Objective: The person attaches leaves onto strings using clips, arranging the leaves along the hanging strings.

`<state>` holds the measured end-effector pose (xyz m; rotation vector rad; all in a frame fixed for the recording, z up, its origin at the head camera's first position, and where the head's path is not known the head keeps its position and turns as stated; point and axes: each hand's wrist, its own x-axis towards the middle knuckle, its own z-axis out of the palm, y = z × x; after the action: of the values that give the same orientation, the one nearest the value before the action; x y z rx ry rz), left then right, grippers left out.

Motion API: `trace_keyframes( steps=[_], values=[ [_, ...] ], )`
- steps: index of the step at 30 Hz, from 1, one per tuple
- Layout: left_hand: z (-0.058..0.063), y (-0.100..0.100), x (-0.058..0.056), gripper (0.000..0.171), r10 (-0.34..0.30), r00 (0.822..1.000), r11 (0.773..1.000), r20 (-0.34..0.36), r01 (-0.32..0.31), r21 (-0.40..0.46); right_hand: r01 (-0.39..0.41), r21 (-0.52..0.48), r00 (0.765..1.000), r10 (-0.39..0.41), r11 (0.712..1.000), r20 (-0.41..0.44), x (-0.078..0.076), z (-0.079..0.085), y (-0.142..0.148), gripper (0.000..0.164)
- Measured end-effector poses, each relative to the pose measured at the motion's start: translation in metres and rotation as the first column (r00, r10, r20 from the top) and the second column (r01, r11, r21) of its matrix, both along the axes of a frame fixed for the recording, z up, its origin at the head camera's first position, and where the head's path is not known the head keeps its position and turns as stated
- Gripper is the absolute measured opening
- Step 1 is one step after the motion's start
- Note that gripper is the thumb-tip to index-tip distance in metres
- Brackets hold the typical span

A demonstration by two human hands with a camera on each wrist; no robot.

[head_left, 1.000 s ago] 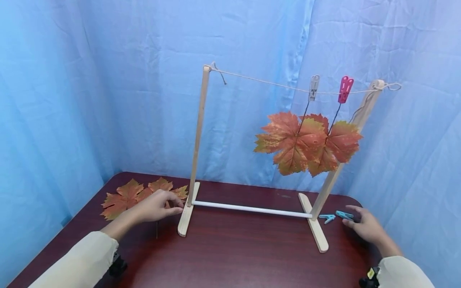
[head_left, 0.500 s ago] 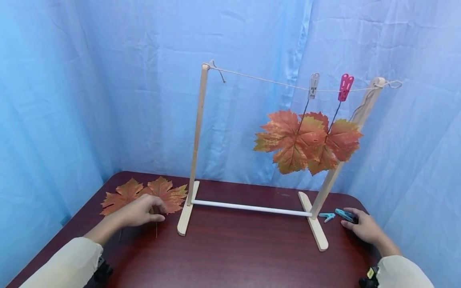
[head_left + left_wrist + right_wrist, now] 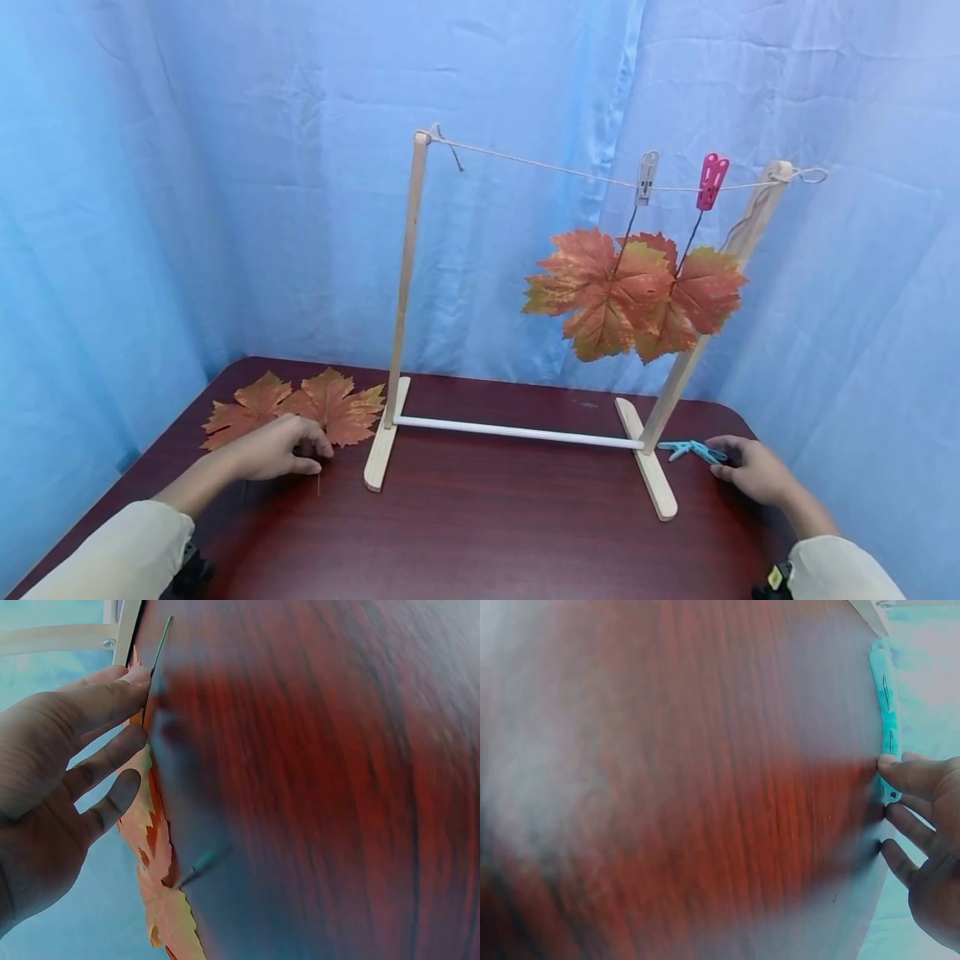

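The left hand, fingers partly curled, stood at the stem of a leaf lying just beyond it on the bench; whether thumb and finger had closed on the stem could not be told. The right hand, fingers bent, pinched one end of a blue clip; another blue clip lay on its inward side. Above and between the hands, a white clip and a pink clip held two leaves on a cord. The step appeared to be gathering leaf and clip together; the next move probably called for a sure pinch on the stem, then raising both toward the cord.
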<state>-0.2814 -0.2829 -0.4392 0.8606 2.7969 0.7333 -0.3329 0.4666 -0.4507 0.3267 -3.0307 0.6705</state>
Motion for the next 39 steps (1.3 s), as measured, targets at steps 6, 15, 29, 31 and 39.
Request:
trace_keyframes(
  steps=[6,15,29,31,39],
  values=[
    [0.001,-0.004,0.000,0.016,-0.016,1.000,1.000,0.023,0.017,-0.015,0.009,-0.010,1.000,-0.009,1.000,0.024,0.004,0.005,-0.003,0.034],
    [-0.001,0.000,-0.003,0.017,-0.040,0.999,0.997,-0.020,0.039,-0.066,0.003,-0.025,1.000,-0.002,1.000,0.025,0.009,0.006,0.003,0.033],
    [-0.003,0.002,-0.009,0.026,-0.091,0.991,0.992,-0.096,0.082,-0.097,-0.016,-0.117,1.000,0.014,0.993,-0.021,0.016,0.013,0.002,0.033],
    [-0.003,0.003,-0.010,0.027,-0.099,0.990,0.991,-0.099,0.089,-0.104,-0.022,-0.127,0.999,0.018,0.992,-0.028,0.018,0.015,-0.001,0.034],
    [0.000,0.007,-0.010,0.030,-0.117,0.989,0.985,-0.093,0.104,-0.135,-0.043,-0.164,0.999,0.040,0.986,-0.023,0.025,0.023,-0.011,0.033]
  ],
)
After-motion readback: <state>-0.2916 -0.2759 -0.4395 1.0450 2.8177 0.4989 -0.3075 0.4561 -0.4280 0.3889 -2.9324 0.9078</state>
